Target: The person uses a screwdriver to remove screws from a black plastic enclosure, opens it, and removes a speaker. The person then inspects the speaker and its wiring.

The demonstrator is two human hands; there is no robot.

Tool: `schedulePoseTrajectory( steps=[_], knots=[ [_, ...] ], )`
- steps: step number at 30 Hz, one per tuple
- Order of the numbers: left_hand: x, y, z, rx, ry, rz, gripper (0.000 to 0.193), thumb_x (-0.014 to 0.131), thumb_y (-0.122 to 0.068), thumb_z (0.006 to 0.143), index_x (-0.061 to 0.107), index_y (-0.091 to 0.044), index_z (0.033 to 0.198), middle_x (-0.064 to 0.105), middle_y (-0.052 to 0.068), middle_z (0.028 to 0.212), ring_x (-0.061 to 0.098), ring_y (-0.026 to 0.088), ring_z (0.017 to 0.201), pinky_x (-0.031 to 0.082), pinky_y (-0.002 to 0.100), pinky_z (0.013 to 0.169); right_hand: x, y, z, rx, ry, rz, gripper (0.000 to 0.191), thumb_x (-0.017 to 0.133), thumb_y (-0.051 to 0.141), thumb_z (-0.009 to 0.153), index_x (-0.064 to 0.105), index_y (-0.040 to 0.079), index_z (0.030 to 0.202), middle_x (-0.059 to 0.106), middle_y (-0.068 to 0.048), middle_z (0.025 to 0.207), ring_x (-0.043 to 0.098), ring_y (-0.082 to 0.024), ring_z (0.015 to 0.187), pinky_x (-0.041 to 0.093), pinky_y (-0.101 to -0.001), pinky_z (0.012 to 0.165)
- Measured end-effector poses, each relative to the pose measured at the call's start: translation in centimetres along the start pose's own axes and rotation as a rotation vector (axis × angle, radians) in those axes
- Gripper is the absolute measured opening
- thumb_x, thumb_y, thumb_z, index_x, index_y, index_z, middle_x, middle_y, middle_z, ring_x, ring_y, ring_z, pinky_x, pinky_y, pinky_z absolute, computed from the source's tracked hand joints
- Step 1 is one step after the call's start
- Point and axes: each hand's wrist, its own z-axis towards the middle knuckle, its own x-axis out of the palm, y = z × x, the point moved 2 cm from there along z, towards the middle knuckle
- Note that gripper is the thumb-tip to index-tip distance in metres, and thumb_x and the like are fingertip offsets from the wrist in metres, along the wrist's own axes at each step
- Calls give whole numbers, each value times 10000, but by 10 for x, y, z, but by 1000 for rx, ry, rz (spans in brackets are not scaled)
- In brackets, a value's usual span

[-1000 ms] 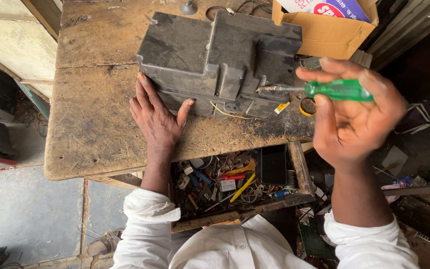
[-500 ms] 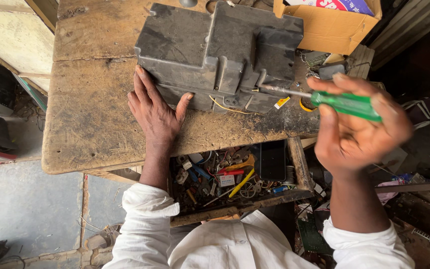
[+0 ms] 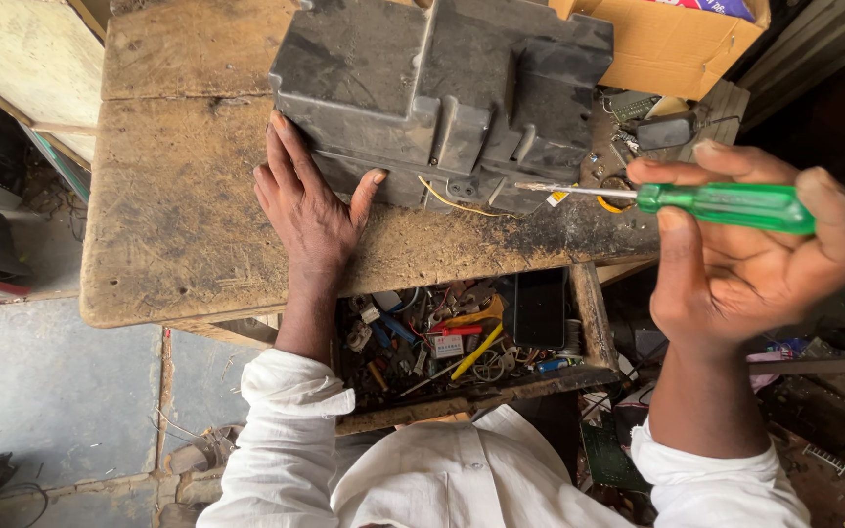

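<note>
Both hands flank casing [image 3: 442, 98]; screwdriver [image 3: 696, 200] seemingly apart.

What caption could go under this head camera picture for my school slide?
Left hand steadies a grey plastic casing on a worn wooden bench while the right hand aims a green-handled screwdriver at it.

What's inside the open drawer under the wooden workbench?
The drawer holds a jumble of small parts: a yellow-handled tool, a black flat block, wires and bits. The workbench covers its back part, so what lies there cannot be seen.
</note>
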Motion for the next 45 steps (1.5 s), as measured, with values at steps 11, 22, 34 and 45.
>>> schedulePoseTrajectory(
  steps=[11, 22, 34, 45],
  knots=[
    [2, 5, 1, 62, -85, 33, 1318, 660, -918, 875, 201, 60, 1630, 368, 249, 1592, 494, 353, 1163, 417, 517, 1054, 51, -20, -27, 218, 274, -510, 585, 853, 126, 891, 488, 54, 1342, 687, -214, 1071, 722, -286, 900, 613, -383, 737],
    [12, 5, -6, 136, -207, 158, 1329, 691, -949, 849, 268, 79, 1577, 431, 224, 1476, 496, 342, 1078, 437, 500, 959, 76, -143, -45, 324, 246, -702, 538, 903, 217, 944, 482, -5, 1194, 650, -171, 960, 700, -296, 823, 589, -407, 666],
    [16, 8, -8, 182, -218, 152, 1289, 721, -887, 918, 182, 50, 1619, 372, 210, 1479, 492, 348, 1122, 436, 508, 962, 105, -124, -84, 319, 440, -406, 166, 708, -68, 918, 721, -13, 1074, 734, -143, 1002, 709, -189, 714, 598, -297, 513],
    [8, 5, -6, 148, -196, 104, 1273, 747, -852, 865, 209, 39, 1597, 364, 188, 1469, 477, 371, 1138, 425, 539, 983, 109, -117, -70, 387, 681, -672, 426, 777, -23, 770, 737, 7, 1194, 713, -134, 1106, 738, -303, 790, 624, -419, 733]
  ],
)
